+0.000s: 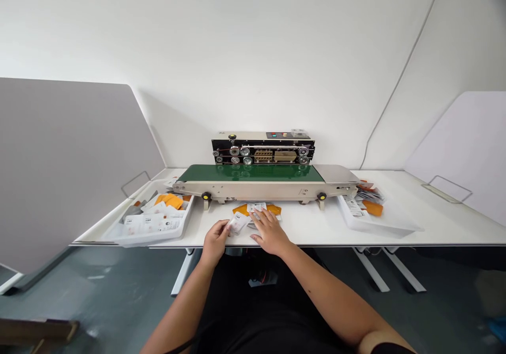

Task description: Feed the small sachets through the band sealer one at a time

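My left hand (215, 242) pinches a small white printed packet (237, 223) by its left edge, just over the table's front edge. My right hand (271, 231) lies with its fingers stretched out over a small pile of packets. In that pile, orange packets (273, 209) show on both sides of a white printed label (256, 206). The fingertips of my right hand cover part of the pile, so what lies beneath them is hidden. Right behind the pile stands a band sealing machine with a green conveyor belt (253, 173).
At the left, a white plastic bin (184, 227) holds white, grey and orange packets. Another bin (389, 227) at the right holds more packets. The sealer's roller unit (263, 148) stands behind the belt. Grey divider panels (71, 159) flank the white table (438, 222).
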The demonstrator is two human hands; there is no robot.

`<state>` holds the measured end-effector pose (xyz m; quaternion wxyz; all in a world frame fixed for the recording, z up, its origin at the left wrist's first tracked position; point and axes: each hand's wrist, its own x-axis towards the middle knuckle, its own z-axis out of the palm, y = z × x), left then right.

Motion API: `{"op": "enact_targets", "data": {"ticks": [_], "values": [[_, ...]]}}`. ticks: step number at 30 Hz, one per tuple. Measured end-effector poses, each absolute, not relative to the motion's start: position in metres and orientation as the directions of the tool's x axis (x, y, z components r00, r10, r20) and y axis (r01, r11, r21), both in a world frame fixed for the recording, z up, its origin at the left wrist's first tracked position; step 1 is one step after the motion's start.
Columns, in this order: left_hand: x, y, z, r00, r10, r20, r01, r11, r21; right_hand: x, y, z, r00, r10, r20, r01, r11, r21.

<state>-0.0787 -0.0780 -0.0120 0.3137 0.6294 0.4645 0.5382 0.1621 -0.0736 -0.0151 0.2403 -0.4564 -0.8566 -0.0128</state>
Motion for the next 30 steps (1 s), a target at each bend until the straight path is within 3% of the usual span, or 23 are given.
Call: {"op": "enact_targets", "data": {"ticks": [4, 9, 13, 16, 21, 27, 30], "values": [[-0.076, -0.079, -0.008, 0.085, 0.959, 0.270, 0.123, -0.279, 0.952, 0.164, -0.078, -0.010, -0.460, 0.743, 0.487, 0.684, 0.646, -0.339], [-0.076, -0.082, -0.001, 0.341, 0.921, 0.187, 0.215, -0.270, 0.939, 0.146, -0.079, -0.009, -0.350, 0.753, 0.557, 0.409, 0.658, -0.632], [-0.082, -0.083, 0.005, 0.415, 0.888, 0.199, 0.238, -0.317, 0.918, 0.126, -0.071, -0.016, -0.280, 0.854, 0.439, 0.058, 0.472, -0.880], [-0.085, -0.083, 0.007, 0.458, 0.859, 0.230, 0.096, -0.304, 0.948, 0.121, -0.064, -0.019, -0.356, 0.881, 0.311, -0.116, 0.289, -0.950], [-0.084, -0.084, 0.006, 0.464, 0.868, 0.179, 0.056, -0.230, 0.972, 0.125, -0.062, -0.014, -0.488, 0.865, 0.119, -0.086, 0.088, -0.992], [-0.086, -0.085, 0.006, 0.458, 0.874, 0.160, 0.129, -0.244, 0.961, 0.124, -0.066, -0.008, -0.456, 0.884, 0.108, 0.081, 0.162, -0.984], [-0.088, -0.086, 0.005, 0.450, 0.880, 0.150, 0.138, -0.234, 0.962, 0.123, -0.066, -0.009, -0.443, 0.890, 0.112, 0.088, 0.167, -0.982]]}}
